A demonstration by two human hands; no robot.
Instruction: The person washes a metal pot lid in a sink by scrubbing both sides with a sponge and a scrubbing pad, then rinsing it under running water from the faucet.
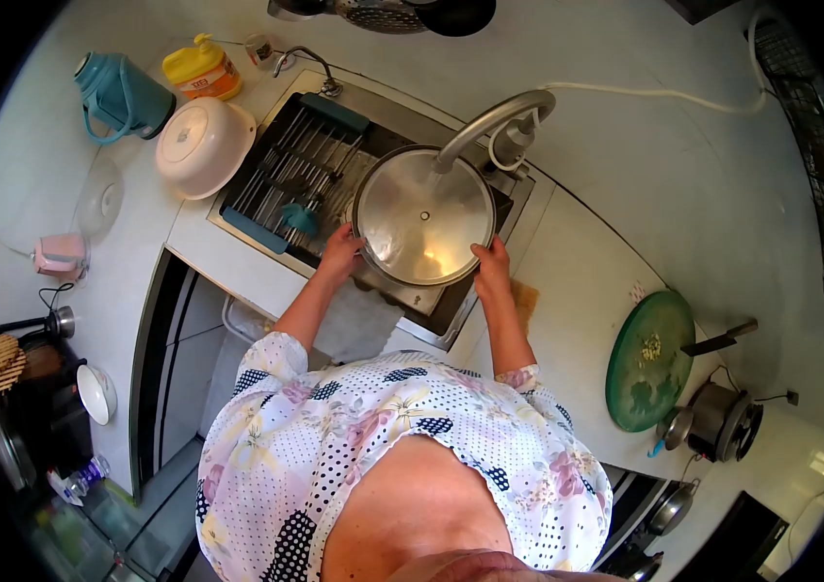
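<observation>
A large round metal pot lid (412, 204) with a dark rim and a small fitting at its centre lies over the sink (387, 289). My left hand (342, 250) grips its rim at the lower left. On the lower right side my right hand (491, 262) holds the same rim, thumb on top. The curved grey faucet (494, 114) reaches over the far edge of the lid, and its spout end overlaps the shiny surface. Left of the lid, a drying rack (286, 160) with dark teal ends spans the sink.
A pink basin (200, 145), a yellow bottle (203, 70) and a teal thermos (121, 95) stand at the back left. To the right, a green cutting board (649, 378) holds chopped bits, with a knife (719, 337) on its edge. A dark pot (720, 417) sits nearby.
</observation>
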